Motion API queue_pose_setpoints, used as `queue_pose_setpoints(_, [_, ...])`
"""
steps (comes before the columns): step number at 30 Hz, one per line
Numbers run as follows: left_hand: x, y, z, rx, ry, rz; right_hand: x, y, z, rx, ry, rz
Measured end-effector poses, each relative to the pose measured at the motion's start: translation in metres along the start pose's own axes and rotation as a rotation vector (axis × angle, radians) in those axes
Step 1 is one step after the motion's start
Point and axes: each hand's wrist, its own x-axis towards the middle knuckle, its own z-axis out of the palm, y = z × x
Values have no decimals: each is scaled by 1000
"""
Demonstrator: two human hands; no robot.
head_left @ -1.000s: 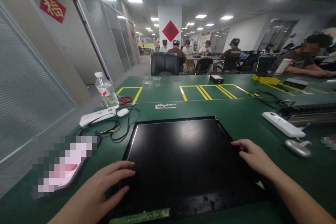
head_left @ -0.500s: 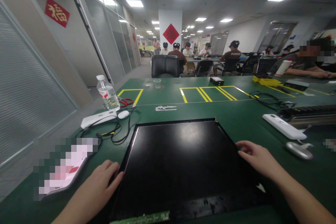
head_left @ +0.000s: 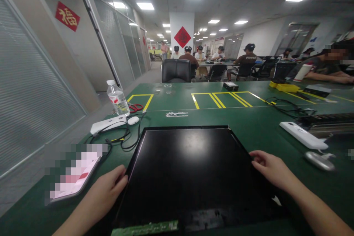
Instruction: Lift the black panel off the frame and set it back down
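A large black flat panel (head_left: 190,169) lies face up on the green table (head_left: 249,118) right in front of me, with a strip of green circuit board (head_left: 146,228) along its near edge. My left hand (head_left: 106,191) curls around the panel's left edge, fingers tucked against it. Over on the other side, my right hand (head_left: 272,171) grips the right edge with fingers bent over the rim.
A phone (head_left: 74,180) lies left of the panel. Behind it are black cables (head_left: 124,140), a white power strip (head_left: 107,123), a white mouse (head_left: 133,120), a water bottle (head_left: 118,98) and red scissors (head_left: 135,108). On the right lie a white device (head_left: 302,135) and a grey mouse (head_left: 319,160). People sit at far tables.
My left hand slid off the panel's top surface to its left edge and closed on it. My right hand stayed on the right edge. The view shifted slightly left.
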Motion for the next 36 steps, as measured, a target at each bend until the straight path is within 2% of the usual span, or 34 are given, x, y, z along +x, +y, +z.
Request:
queue_pose_setpoints(7, [1,0,1,-372,36,-113,2,5,1,-16,-28,19])
queue_pose_setpoints(11, [0,-1,8,-608,63,-246,3,7,1,-12,-40,27])
queue_pose_setpoints(16, [-6,10,15,-887,61,-423,4,8,2,-13,-32,5])
queue_pose_setpoints(21, [-6,16,21,-1081,58,-529,5,7,3,-7,-22,3])
queue_pose_setpoints(30, [-6,15,30,-1277,46,-598,8,15,8,-1,-49,-3])
queue_pose_setpoints(36, [-5,24,27,-1305,84,-555,8,16,8,-1,-52,5])
